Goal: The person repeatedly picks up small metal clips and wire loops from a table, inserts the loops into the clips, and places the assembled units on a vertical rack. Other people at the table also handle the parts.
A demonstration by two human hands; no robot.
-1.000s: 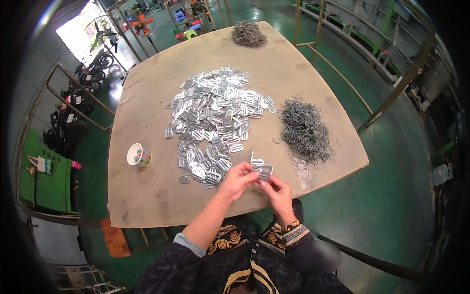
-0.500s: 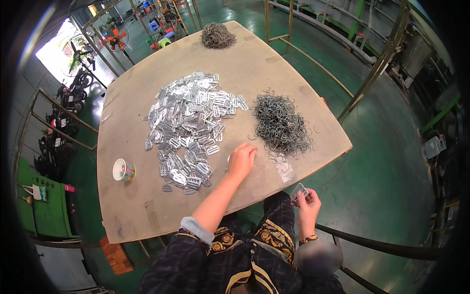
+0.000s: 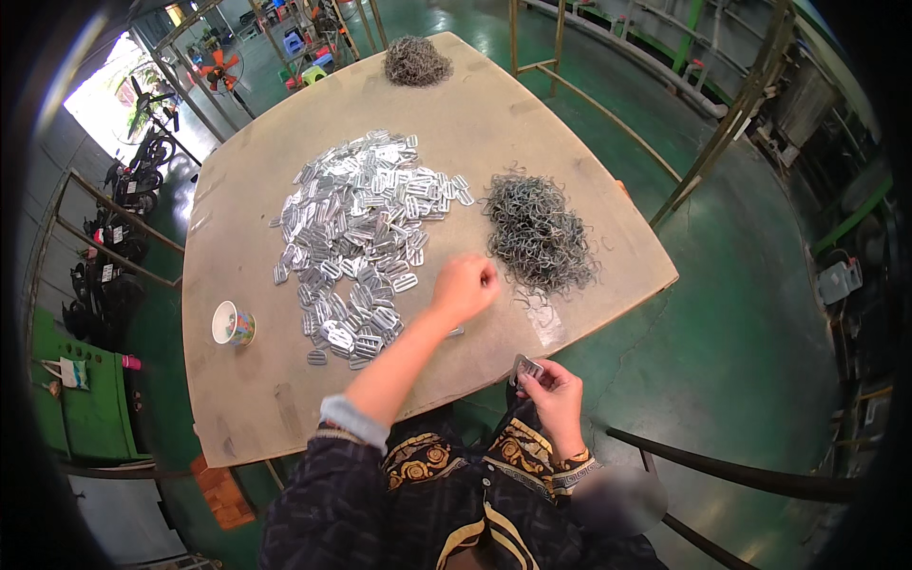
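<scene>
The right hand (image 3: 556, 404), at about 5 o'clock from the left hand (image 3: 465, 288), is closed in a pinch of thumb and fingers on a slotted metal buckle (image 3: 525, 369); that buckle sits by the near edge of the desk (image 3: 608, 321), and whether it is a single piece or several together I cannot tell; the left hand is curled almost into a fist above the desk, and whether anything is inside it cannot be made out.

Taking the left hand as the centre of the dial, a broad heap of silver buckles (image 3: 356, 233) spreads at 10 o'clock, all loose and overlapping; a dense tangle of dark curved hooks (image 3: 540, 233) lies at 2 o'clock; a smaller brownish clump of metal pieces (image 3: 416, 62) is far off near 12 o'clock, too small to tell its parts; a patterned paper cup (image 3: 233, 324) stands just below 9 o'clock.

As a judgement, only the piece in the right hand is visibly being handled; both near heaps are large, so much appears left; how much is done cannot be told, since no stack of completed pieces can be picked out.
</scene>
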